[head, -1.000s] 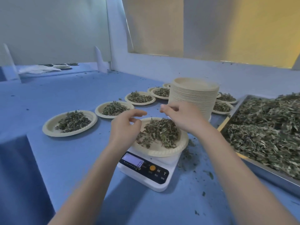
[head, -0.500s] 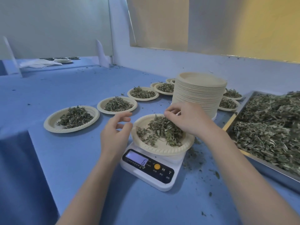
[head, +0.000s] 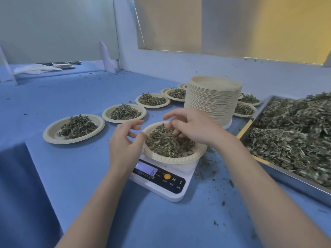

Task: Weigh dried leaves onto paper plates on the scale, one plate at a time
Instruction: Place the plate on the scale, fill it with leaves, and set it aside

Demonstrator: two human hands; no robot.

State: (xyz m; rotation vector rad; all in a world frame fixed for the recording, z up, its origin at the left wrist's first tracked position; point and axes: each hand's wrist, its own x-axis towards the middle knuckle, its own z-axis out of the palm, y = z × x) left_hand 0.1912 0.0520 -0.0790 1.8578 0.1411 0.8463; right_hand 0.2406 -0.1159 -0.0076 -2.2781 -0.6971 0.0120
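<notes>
Several portions look finished: filled plates curve across the blue worktop (head: 71, 176), the nearest filled plate (head: 73, 128) at the left, another filled plate (head: 124, 113) beyond it, a third (head: 152, 100) farther back, and more beside and behind the tall stack of empty plates (head: 213, 99). The plate being weighed (head: 173, 159) sits on the white scale (head: 161, 179), heaped with dried leaves (head: 166, 142); the display (head: 146, 170) shows what reads as a 6 (any other digits are hidden by the wrist). The right hand (head: 193, 125) is down in the pile, fingers curled among the leaves at the far side of the plate, but whether its grip has hold of a pinch I cannot tell. The left hand (head: 125, 140) hovers just beside the plate's near-left rim, fingers loosely spread and holding nothing. Judging by the tall stack and the metal tray (head: 293, 178) at the right, heaped with leaves, most of the job remains: trim this portion, set it aside, and repeat.
</notes>
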